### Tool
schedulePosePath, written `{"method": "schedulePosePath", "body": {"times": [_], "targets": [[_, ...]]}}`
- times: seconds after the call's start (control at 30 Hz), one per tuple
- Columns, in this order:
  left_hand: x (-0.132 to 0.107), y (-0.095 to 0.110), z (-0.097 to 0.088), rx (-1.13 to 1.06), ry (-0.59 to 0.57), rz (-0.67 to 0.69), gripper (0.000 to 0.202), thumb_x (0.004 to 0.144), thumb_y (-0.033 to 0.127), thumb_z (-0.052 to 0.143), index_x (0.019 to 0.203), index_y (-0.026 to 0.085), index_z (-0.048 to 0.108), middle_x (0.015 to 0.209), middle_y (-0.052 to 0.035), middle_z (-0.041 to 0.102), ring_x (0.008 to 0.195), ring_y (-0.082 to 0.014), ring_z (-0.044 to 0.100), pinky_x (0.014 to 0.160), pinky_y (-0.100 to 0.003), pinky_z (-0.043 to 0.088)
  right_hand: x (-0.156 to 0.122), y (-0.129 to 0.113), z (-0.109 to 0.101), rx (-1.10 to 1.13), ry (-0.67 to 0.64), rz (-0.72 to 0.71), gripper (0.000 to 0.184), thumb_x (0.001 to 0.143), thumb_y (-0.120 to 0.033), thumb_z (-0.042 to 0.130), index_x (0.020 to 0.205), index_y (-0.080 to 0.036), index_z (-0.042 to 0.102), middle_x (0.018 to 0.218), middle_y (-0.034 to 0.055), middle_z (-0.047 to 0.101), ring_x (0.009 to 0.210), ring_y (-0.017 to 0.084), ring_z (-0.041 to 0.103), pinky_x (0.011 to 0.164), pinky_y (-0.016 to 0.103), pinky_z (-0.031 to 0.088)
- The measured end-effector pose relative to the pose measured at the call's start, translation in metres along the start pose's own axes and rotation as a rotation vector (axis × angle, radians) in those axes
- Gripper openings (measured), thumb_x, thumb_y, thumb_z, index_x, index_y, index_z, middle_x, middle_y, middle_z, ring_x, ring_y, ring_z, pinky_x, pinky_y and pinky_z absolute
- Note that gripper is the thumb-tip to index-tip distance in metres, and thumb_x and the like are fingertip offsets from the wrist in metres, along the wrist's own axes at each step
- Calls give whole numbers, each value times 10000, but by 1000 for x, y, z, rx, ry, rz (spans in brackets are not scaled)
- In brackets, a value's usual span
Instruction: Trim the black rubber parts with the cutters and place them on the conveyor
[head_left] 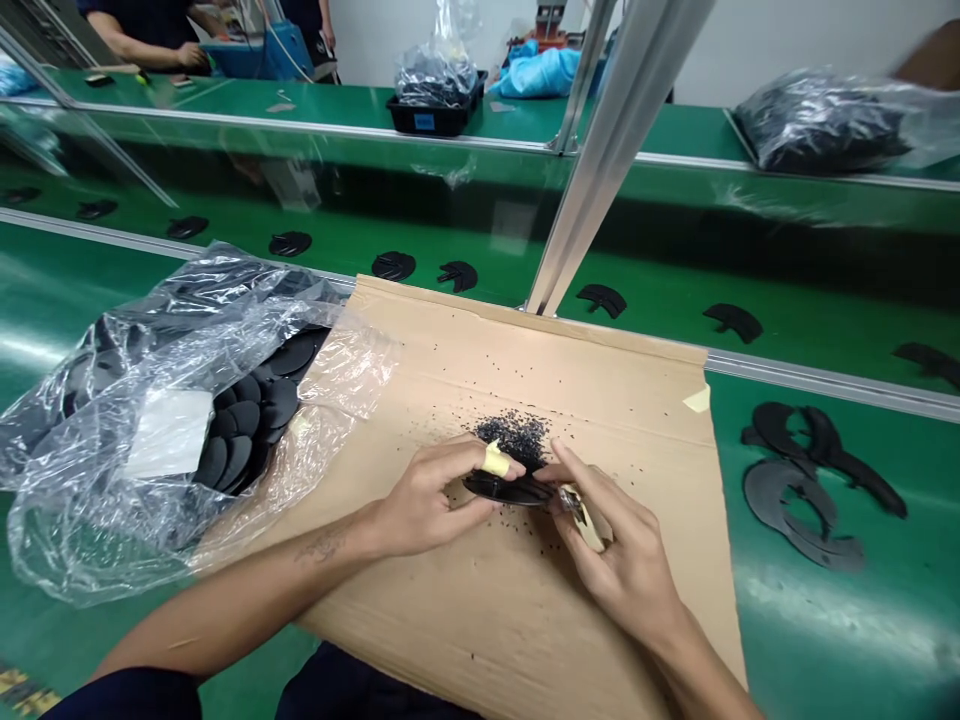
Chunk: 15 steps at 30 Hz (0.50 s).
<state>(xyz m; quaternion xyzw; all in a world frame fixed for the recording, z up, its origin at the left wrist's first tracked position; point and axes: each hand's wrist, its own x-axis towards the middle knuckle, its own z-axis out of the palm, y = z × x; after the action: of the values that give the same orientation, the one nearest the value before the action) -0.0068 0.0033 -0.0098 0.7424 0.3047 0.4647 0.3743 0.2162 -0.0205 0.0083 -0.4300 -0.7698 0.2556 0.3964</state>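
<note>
My left hand (427, 497) grips the edge of a black rubber disc (506, 488), and pale tape (495, 460) wraps one of its fingers. My right hand (619, 545) holds a small metal cutter (576, 508) with a pale taped handle against the disc's rim. Both hands work above a flattened cardboard sheet (487, 620). A heap of black rubber crumbs (514, 438) lies just beyond the disc, with loose crumbs scattered around. To the left of my left hand, an open clear plastic bag (157, 500) holds several stacked black discs (247, 430).
Black cut pieces (600, 300) sit in a row on a green conveyor belt (825, 640), with more (802, 490) at right. An aluminium post (600, 170) rises behind the cardboard. Beyond stand a black crate (427, 118) and a filled plastic bag (825, 122); a co-worker's arm (142, 35) shows far left.
</note>
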Motion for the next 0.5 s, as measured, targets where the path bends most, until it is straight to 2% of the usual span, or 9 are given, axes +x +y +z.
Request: {"method": "schedulePosePath", "body": {"times": [0.07,0.13,0.2,0.27,0.4,0.5], "targets": [[0,1,1,-31,5,-2,287,843,32,621,1099,154,668,1076,-103,761,1013,-198,725,886,-350,606,0,1,0,-16,18,-2,581,913,-124,587,1467,-274,497,1101,85,729,987,227,710,854,404,603],[0,2,1,-46,7,-1,274,845,19,610,1080,148,667,1099,-112,757,1031,-193,726,896,-340,615,0,1,-1,-25,18,-18,462,902,-118,608,1342,-255,590,1104,97,720,1001,240,699,837,410,598],[0,2,2,-22,3,20,244,856,18,599,1051,148,668,1101,-111,755,1029,-186,725,896,-332,620,-1,2,-2,-42,9,-62,342,889,-81,609,1193,-235,633,1044,94,713,952,232,691,795,396,588],[-1,1,2,56,-6,59,244,873,29,589,1072,148,665,1082,-106,750,1017,-185,719,884,-332,622,-2,3,-2,-81,-1,-137,302,875,-44,590,1118,-220,625,979,88,700,887,220,677,750,384,571],[-3,-5,1,306,-73,136,357,888,32,568,1216,150,645,1059,-113,714,968,-201,680,817,-352,610,-4,-2,-1,-119,-51,-251,283,867,-32,543,1075,-208,624,950,94,677,818,214,644,677,379,545],[-3,-9,-1,355,-92,172,344,889,22,557,1182,164,669,1007,-95,710,935,-202,650,798,-361,587,-3,-9,-3,-8,-30,-185,309,870,-36,575,1116,-216,624,954,84,677,815,204,651,667,361,555]]}}
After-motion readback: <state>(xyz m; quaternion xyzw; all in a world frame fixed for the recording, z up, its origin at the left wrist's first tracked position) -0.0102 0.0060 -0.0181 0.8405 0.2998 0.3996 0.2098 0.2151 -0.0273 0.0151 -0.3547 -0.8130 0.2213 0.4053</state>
